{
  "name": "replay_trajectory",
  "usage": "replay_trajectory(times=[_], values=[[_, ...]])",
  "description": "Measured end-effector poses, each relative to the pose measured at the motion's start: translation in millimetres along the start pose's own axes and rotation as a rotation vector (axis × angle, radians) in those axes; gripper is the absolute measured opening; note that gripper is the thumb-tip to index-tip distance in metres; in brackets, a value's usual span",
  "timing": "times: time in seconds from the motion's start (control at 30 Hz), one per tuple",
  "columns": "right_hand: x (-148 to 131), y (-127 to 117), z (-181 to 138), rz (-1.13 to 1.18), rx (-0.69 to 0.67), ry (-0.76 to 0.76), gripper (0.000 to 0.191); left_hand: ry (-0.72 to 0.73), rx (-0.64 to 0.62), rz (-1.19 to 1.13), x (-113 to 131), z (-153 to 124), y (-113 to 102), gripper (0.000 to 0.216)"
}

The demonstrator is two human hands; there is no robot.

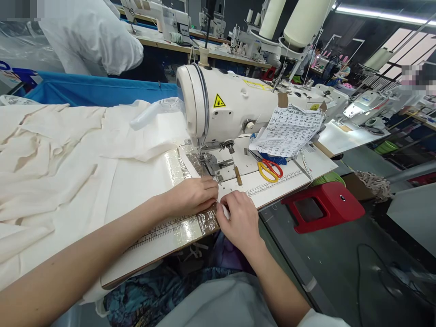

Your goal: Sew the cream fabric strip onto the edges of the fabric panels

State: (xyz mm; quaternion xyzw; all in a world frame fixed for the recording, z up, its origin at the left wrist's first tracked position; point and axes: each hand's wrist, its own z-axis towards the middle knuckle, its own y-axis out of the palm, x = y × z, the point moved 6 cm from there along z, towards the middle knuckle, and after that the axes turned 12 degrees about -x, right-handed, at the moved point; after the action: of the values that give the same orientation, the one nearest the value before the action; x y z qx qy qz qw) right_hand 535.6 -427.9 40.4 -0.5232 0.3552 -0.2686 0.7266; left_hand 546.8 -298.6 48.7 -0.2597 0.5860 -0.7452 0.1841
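My left hand (192, 195) is closed at the front of the sewing machine (225, 100), fingers bent down onto a narrow white fabric strip (189, 164) that runs back toward the presser foot area. Just to its right, my right hand (241, 218) pinches the near end of the strip between thumb and fingers; most of that end is hidden by the fingers. Both hands rest near the table's front edge, over brown and clear tape (207, 220). A small wooden-handled tool (237, 175) lies right of the needle area.
Cream fabric (44, 168) is heaped on the left of the table. Scissors (269, 170) with red and yellow handles lie on the right, below a handwritten paper sheet (289, 129). A blue cloth bin (102, 91) stands behind; a red stool (323, 206) is at right.
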Motion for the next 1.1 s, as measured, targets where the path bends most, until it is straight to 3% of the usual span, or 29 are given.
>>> replay_trajectory(times=[0.13, 0.43, 0.63, 0.9, 1.1], values=[[0.0, 2.6, 7.7, -0.039, 0.007, 0.028, 0.010, -0.044, 0.043, -0.022, -3.8, -1.2, 2.9, 0.014], [-1.5, 3.8, 17.4, -0.103, -0.110, 0.069, 0.007, 0.015, 0.000, 0.246, 7.4, 3.4, 4.7, 0.023], [-0.4, 2.4, 16.8, -0.026, -0.152, 0.095, 0.010, -0.148, -0.114, 0.164, -4.1, -0.5, 8.6, 0.006], [-4.6, 0.5, 24.4, -0.083, -0.233, 0.135, 0.014, -0.217, -0.119, -0.083, -12.6, -2.7, 8.0, 0.016], [-2.2, -7.9, 35.2, -0.074, -0.419, 0.108, 0.012, -0.181, -0.096, -0.028, -9.6, -2.3, 9.3, 0.023]])
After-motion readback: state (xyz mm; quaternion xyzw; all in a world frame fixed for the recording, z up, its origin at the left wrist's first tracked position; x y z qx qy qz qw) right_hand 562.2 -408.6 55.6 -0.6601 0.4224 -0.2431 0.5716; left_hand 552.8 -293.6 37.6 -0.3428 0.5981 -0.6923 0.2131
